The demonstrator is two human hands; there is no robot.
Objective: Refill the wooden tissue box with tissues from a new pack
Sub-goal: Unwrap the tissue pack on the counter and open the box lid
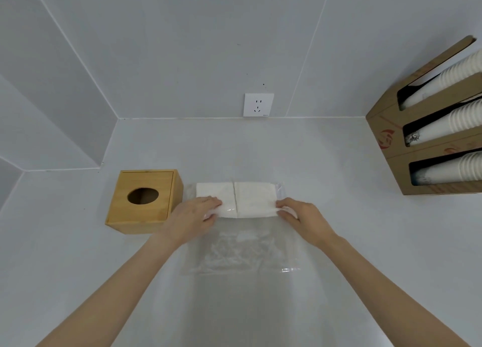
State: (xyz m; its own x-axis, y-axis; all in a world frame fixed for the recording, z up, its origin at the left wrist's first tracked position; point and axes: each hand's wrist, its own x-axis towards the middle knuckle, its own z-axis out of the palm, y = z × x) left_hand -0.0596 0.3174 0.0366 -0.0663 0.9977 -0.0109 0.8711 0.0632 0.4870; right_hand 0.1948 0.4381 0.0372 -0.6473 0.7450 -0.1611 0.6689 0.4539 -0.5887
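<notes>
The stack of tissues (236,199) lies near the back wall of the white counter (339,216), just beside the wooden tissue box (143,201), and the left hand (194,212) and right hand (302,216) pinch its two ends through the clear wrapper (234,252), because it looks soft, light and floppy.

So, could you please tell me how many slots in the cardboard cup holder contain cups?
3: top slot, middle slot, bottom slot. The holder runs off frame, possibly hiding more.
</notes>
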